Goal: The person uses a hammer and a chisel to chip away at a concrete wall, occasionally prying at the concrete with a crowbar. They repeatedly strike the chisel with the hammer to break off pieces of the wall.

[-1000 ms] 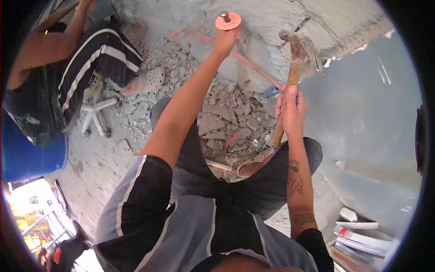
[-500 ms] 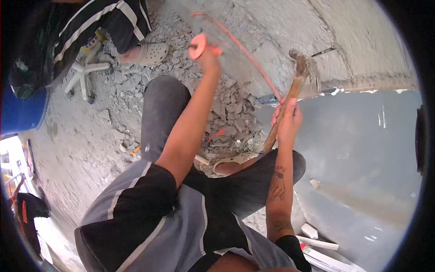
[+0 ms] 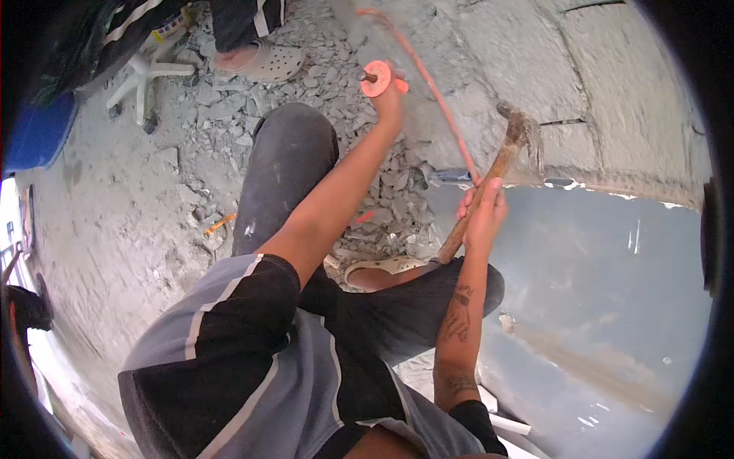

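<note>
The left hand (image 3: pixel 390 99) is closed around the shank of a steel chisel with a round orange plastic guard disc (image 3: pixel 376 78), fingers wrapped just behind the disc. The chisel sits just left of the thin orange conduit (image 3: pixel 436 92) that runs down the rough grey plaster wall (image 3: pixel 497 53); its tip is too blurred to place. The chisel looks stiff and fairly heavy for its size. The shank behind the disc is the sensible hold, since the guard sits between the fingers and the struck end.

The right hand (image 3: pixel 482 210) is clamped around the middle of a worn wooden-handled hammer with a rusty, dusty steel head (image 3: pixel 501 164). The hammer stands just right of the conduit's lower end, with its head raised towards the wall. It is probably top-heavy, and the dusty handle may be slippery. A grip nearer the butt would give more swing, and the present one gives more control.

Below the conduit lies a heap of broken grey plaster rubble (image 3: pixel 397 199). Well to the conduit's left, another person's foot in a pale clog (image 3: pixel 264 61) rests beside a white plastic stool base (image 3: pixel 149 73).
</note>
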A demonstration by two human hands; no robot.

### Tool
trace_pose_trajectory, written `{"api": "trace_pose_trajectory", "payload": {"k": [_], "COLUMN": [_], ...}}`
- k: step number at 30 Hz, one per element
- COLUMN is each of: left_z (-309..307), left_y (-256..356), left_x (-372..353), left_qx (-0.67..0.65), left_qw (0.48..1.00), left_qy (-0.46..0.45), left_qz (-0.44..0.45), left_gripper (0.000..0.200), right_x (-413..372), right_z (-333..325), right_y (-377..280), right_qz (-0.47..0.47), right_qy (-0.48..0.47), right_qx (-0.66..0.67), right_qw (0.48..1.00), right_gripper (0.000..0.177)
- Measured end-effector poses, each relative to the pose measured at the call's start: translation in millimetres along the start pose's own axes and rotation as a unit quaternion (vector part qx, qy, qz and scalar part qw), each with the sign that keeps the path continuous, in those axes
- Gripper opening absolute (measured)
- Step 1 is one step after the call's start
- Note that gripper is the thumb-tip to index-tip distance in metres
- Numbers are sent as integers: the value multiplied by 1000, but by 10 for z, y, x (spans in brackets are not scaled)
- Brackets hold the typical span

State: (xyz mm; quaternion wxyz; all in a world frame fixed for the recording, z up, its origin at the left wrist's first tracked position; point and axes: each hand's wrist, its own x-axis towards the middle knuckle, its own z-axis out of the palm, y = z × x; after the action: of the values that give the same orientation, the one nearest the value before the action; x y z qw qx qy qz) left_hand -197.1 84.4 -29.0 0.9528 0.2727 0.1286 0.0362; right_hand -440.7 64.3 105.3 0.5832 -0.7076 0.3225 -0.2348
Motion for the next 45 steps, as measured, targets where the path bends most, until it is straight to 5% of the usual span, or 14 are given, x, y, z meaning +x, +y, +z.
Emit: {"api": "trace_pose_trajectory", "payload": {"k": [4, 6, 8, 11, 15, 17, 21, 26, 32, 36, 38, 40, 42, 45], "left_z": [-217, -285, -306, -422, -452, -446, -389, -331, -299, -231, -166, -200, -263, -353], "left_y": [-100, -74, -128, -335, -417, -452, -476, -490, -509, -440, -342, -372, -436, -731], "left_x": [-25, -204, -300, -403, -502, -491, -351, -360, -381, -453, -500, -491, -445, -194], "left_qx": [39, 161, 193, 262, 313, 362, 270, 273, 252, 265, 250, 234, 313, 238], "left_qw": [995, 970, 964, 940, 900, 877, 908, 928, 924, 937, 944, 951, 900, 907], "left_qy": [-94, -158, -143, -144, -215, -224, -212, -131, -165, -136, -141, -142, -183, -207], "left_qz": [3, 93, 114, 167, 214, 224, 242, 219, 238, 182, 161, 143, 242, 281], "left_gripper": [12, 15, 18, 21, 20, 19, 11, 13, 16, 16, 16, 16, 17, 19], "right_x": [7, -21, -162, -403, -505, -384, -519, -858, -326, -731, -892, -686, -291, -356], "right_z": [49, 103, 258, 470, 603, 623, 763, 804, 596, 691, 703, 660, 600, 593], "right_y": [20, -6, -116, -240, -342, -316, -649, -876, -631, -933, -1002, -767, -549, -722], "right_qz": [-22, -51, -221, -295, -304, -189, -202, -391, -208, -257, -394, -364, -206, -211], "right_qy": [-15, -19, 4, -86, -119, -133, -134, -230, -165, -194, -227, -193, -142, -161], "right_qx": [-74, -142, -342, -390, -479, -589, -622, -480, -670, -614, -504, -519, -585, -637], "right_qw": [997, 988, 913, 868, 815, 774, 744, 751, 694, 721, 735, 749, 771, 723], "right_gripper": [38, 37, 39, 30, 32, 36, 39, 43, 43, 43, 44, 45, 43, 43]}}
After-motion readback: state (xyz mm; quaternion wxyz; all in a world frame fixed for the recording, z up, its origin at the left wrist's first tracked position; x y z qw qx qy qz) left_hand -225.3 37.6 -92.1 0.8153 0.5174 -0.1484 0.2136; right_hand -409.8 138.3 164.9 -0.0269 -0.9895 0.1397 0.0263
